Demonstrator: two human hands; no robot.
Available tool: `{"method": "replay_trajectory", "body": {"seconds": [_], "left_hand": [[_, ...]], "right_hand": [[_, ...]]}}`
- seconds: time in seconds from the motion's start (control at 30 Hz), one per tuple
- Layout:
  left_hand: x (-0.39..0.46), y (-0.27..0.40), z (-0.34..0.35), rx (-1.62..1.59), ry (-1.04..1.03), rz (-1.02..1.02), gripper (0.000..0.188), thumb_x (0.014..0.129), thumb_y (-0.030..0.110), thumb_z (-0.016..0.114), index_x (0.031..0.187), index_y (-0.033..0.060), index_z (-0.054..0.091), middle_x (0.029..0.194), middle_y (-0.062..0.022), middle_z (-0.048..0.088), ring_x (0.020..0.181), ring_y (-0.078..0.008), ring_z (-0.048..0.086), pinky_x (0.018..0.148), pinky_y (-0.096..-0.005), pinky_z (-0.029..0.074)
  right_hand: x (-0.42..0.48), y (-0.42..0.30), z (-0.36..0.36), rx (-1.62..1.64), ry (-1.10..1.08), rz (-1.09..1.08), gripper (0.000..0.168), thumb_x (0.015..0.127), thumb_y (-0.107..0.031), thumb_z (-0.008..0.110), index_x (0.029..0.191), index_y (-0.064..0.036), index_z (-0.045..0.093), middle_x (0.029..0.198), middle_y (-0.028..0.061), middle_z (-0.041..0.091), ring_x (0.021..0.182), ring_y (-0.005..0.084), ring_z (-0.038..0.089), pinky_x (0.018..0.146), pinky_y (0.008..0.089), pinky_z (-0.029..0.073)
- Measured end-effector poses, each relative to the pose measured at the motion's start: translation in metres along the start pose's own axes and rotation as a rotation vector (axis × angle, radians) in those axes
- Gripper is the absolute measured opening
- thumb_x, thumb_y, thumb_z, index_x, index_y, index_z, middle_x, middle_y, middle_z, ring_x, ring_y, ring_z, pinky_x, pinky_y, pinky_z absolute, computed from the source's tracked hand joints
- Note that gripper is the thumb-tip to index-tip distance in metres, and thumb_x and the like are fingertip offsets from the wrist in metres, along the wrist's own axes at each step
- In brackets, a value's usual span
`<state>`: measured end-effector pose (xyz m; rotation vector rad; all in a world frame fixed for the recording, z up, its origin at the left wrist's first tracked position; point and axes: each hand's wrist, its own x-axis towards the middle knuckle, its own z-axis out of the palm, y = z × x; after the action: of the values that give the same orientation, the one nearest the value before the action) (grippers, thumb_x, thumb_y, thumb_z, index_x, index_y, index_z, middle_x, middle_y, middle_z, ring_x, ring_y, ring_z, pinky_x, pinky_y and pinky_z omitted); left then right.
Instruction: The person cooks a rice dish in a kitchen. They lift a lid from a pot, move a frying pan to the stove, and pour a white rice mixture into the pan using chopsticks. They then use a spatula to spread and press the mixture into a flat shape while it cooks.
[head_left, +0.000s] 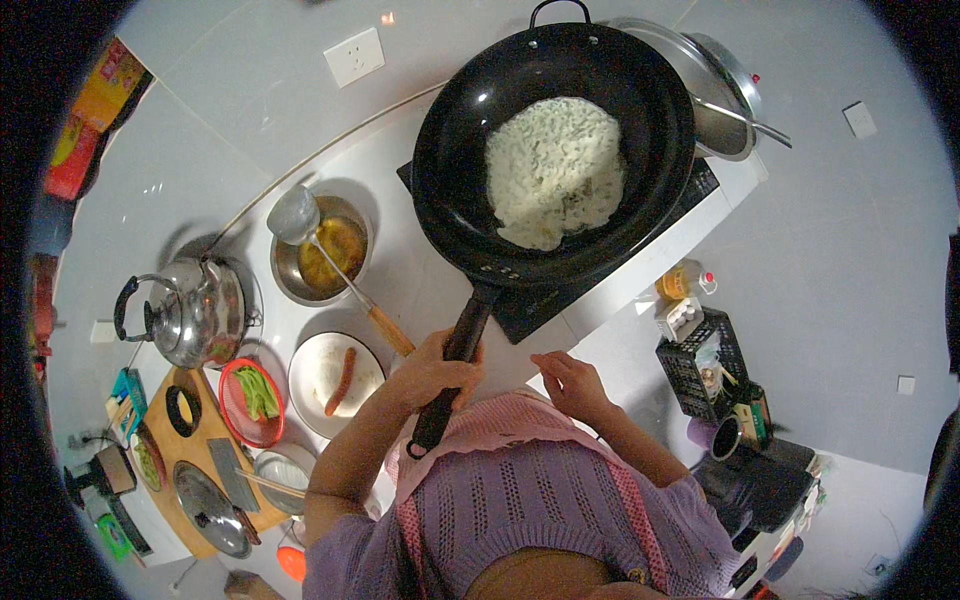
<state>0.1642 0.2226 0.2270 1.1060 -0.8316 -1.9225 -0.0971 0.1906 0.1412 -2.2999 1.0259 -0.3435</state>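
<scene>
My left hand (442, 375) is closed around the black handle of a wok (450, 172), which sits tilted over a black induction cooktop (525, 307). A pale, roundish pancake of batter with greenish flecks (555, 165) lies in the wok. My right hand (574, 386) hangs to the right of the handle, fingers slightly curled, holding nothing. By my left hand, the wooden handle of a metal wok spatula (386, 330) reaches out; its head rests over a metal bowl of yellowish liquid (341, 259). A sausage (342, 381) lies on a white plate (307, 375) beside my left forearm.
A steel kettle (195, 315), a red basket of green vegetables (255, 405) and a wooden cutting board (161, 420) with a pan lid (214, 510) stand left. Behind the wok is a steel pot (731, 139). An oil bottle (679, 281) and black crate (727, 345) are at right.
</scene>
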Motion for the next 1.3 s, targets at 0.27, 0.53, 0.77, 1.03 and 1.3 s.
{"method": "replay_trajectory", "body": {"seconds": [0.27, 0.53, 0.77, 1.03, 1.3], "left_hand": [[-0.019, 0.029, 0.009, -0.111, -0.024, -0.093, 0.029, 0.069, 0.016, 0.066, 0.085, 0.0021, 0.047, 0.055, -0.0058, 0.05, 0.04, -0.0139, 0.048, 0.039, -0.026, 0.04], [-0.024, 0.044, 0.01, -0.018, 0.027, -0.177, 0.028, 0.067, 0.019, 0.067, 0.082, 0.0023, 0.049, 0.056, -0.0058, 0.052, 0.041, -0.0133, 0.05, 0.038, -0.0257, 0.04], [-0.027, 0.056, 0.012, 0.005, 0.06, -0.212, 0.027, 0.067, 0.018, 0.067, 0.08, 0.0017, 0.051, 0.054, -0.0062, 0.053, 0.04, -0.0144, 0.051, 0.038, -0.0265, 0.04], [-0.033, 0.1, 0.018, -0.077, 0.088, -0.457, 0.038, 0.063, 0.014, 0.072, 0.09, 0.0005, 0.05, 0.061, -0.0071, 0.053, 0.042, -0.0158, 0.051, 0.037, -0.0286, 0.04], [-0.026, 0.13, 0.017, 0.096, 0.087, -0.584, 0.027, 0.069, 0.017, 0.066, 0.082, 0.0, 0.05, 0.055, -0.0067, 0.052, 0.041, -0.0157, 0.052, 0.039, -0.0283, 0.044]], "right_hand": [[0.006, 0.003, -0.002, 0.033, -0.024, -0.002, 0.033, 0.083, -0.01, 0.051, 0.115, -0.009, 0.053, 0.104, 0.0124, 0.059, 0.082, 0.0311, 0.061, 0.066, 0.0407, 0.051], [0.015, 0.003, -0.003, 0.046, 0.03, -0.067, 0.028, 0.08, -0.002, 0.053, 0.108, -0.006, 0.058, 0.096, 0.0146, 0.061, 0.072, 0.0293, 0.063, 0.062, 0.0358, 0.052], [0.022, 0.013, 0.001, 0.122, -0.061, -0.015, 0.034, 0.079, -0.005, 0.052, 0.113, -0.009, 0.054, 0.103, 0.0135, 0.06, 0.081, 0.0316, 0.061, 0.065, 0.0398, 0.052], [0.035, 0.023, 0.006, 0.185, -0.009, -0.098, 0.032, 0.079, -0.005, 0.053, 0.111, -0.008, 0.056, 0.097, 0.0134, 0.061, 0.077, 0.0309, 0.061, 0.063, 0.0394, 0.052], [0.053, 0.031, 0.007, 0.235, -0.074, -0.096, 0.03, 0.081, -0.009, 0.052, 0.11, -0.007, 0.056, 0.091, 0.013, 0.061, 0.076, 0.0319, 0.061, 0.063, 0.0414, 0.051]]}}
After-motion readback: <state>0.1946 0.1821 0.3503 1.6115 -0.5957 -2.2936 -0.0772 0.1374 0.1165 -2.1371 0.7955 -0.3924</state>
